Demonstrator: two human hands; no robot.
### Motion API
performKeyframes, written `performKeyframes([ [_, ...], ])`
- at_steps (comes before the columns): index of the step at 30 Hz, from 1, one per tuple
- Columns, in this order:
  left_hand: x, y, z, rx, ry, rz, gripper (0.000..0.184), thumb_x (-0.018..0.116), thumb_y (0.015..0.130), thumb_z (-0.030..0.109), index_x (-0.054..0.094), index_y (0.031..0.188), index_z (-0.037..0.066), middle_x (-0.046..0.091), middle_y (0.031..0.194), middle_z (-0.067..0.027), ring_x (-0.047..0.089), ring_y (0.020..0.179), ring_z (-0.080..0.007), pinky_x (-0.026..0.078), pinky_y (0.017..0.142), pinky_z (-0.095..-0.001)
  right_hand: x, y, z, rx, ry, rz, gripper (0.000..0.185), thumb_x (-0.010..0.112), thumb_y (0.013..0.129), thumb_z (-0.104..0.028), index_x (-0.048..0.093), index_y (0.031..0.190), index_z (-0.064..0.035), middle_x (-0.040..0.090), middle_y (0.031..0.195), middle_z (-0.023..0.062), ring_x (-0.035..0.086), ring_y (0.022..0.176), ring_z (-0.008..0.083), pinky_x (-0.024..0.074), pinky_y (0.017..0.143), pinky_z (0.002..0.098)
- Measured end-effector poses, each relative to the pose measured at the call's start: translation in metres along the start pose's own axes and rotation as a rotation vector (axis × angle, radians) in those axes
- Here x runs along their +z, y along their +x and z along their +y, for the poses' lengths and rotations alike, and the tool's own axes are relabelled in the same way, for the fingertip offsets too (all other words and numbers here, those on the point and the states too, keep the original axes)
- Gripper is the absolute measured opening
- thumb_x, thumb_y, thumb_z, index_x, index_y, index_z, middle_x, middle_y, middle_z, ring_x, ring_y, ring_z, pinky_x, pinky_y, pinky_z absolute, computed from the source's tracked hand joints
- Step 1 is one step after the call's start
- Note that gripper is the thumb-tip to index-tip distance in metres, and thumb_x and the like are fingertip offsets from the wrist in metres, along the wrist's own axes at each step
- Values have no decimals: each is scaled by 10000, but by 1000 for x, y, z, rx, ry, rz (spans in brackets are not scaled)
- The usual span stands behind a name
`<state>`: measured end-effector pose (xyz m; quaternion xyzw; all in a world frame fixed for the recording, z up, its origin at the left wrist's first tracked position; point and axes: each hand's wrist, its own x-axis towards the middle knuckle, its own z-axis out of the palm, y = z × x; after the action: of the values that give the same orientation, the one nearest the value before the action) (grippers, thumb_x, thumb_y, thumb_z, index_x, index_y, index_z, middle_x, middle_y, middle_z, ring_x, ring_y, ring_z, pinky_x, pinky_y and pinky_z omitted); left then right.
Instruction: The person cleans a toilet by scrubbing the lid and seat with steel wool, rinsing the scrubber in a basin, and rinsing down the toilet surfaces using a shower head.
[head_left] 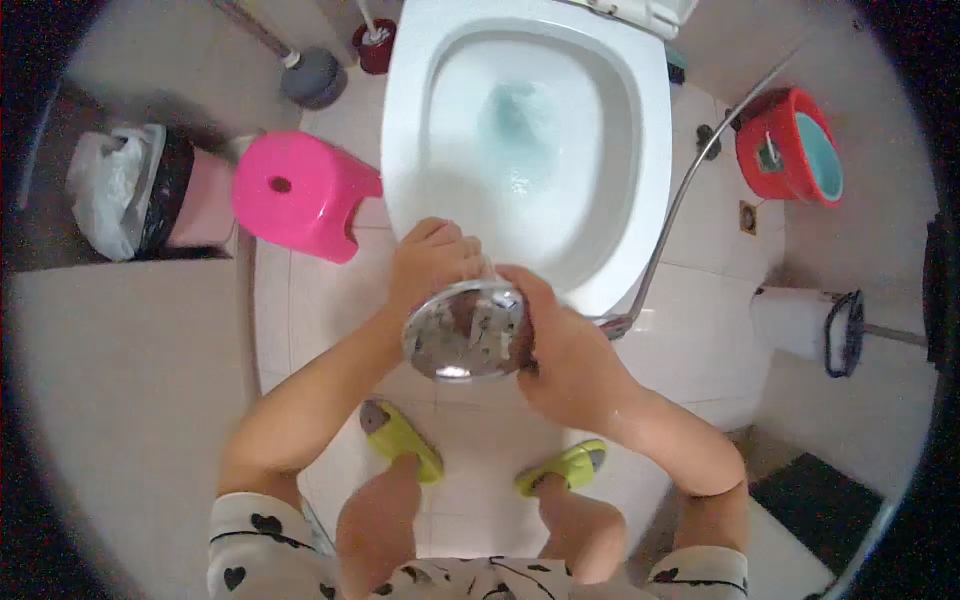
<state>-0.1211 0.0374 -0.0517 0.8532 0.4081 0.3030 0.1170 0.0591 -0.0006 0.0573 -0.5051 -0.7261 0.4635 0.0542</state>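
A chrome shower head (468,333) is held over the front edge of a white toilet (655,150), its shiny rounded back facing up. My right hand (565,345) grips it from the right side, with a metal hose (675,205) running from near the wrist up to the upper right. Just left of the shower head, my left hand (435,262) is closed near the toilet rim, its fingers curled; whether anything is in them is hidden. Bluish water (520,115) lies in the bowl below.
A pink stool (300,195) stands left of the toilet, near a bin with a white bag (110,195). Behind are a grey plunger (313,80) and a dark red brush holder (374,48). A red bucket (760,150) is at the right. My feet wear green slippers (410,445).
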Motion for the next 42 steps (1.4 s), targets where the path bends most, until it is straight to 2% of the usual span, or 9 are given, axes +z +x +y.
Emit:
performKeyframes([
  [5,31,-22,0,-458,-136,-5,114,535,792,155,623,745,98,579,777,-47,545,797,-163,447,708,-332,-11,10,-16,106,40,105,754,537,673,81,205,1326,-95,543,840,174,574,780,340,454,718,376],
  [10,-6,4,20,-340,32,-88,239,504,808,222,650,705,63,628,825,-89,548,863,-212,393,858,-363,-42,34,-51,40,138,296,770,507,664,122,172,1326,-83,506,888,131,555,790,210,454,751,323],
  [15,-19,27,28,-410,-101,-218,290,504,811,254,656,665,55,639,780,-113,552,875,-251,380,881,-362,-88,53,-103,36,68,428,734,511,681,82,155,1306,-61,524,1016,288,580,896,413,468,762,415],
  [22,-115,167,-24,-954,-2040,-9,456,406,900,338,459,1249,51,521,1226,-83,477,1139,-212,342,984,-375,-119,39,-150,110,150,272,789,524,639,85,166,1320,-87,508,1077,255,540,1000,410,426,863,393],
  [25,-141,198,-29,-998,-2150,-44,460,426,897,331,463,1239,27,513,1231,-107,450,1166,-221,336,998,-386,-133,43,-158,69,214,316,800,529,626,91,166,1319,-79,479,1116,264,501,1069,410,406,898,384],
  [26,-132,200,-31,-959,-2225,-31,456,459,881,321,476,1223,20,527,1208,-133,491,1126,-226,390,960,-388,-139,48,-154,69,173,350,772,508,634,127,157,1305,-24,432,873,92,497,798,177,432,736,303],
  [33,-152,247,-13,-972,-2333,-13,282,525,848,227,565,1052,36,620,981,-92,612,855,-210,515,767,-362,-188,87,-132,-24,295,432,756,527,662,120,153,1300,-36,416,1015,102,506,873,174,439,761,285],
  [38,-136,277,0,-915,-1946,176,268,466,872,189,556,1078,44,599,1035,-83,585,941,-194,477,845,-349,-212,101,-98,-74,222,674,732,553,683,103,171,1291,-37,411,1082,118,480,909,169,434,765,278],
  [42,-110,285,-8,-1007,-2405,140,382,462,875,209,500,1196,5,571,1144,-112,556,1041,-225,433,933,-376,-216,96,-77,-40,284,561,736,559,677,103,177,1290,-38,430,1081,119,477,944,177,428,772,287],
])
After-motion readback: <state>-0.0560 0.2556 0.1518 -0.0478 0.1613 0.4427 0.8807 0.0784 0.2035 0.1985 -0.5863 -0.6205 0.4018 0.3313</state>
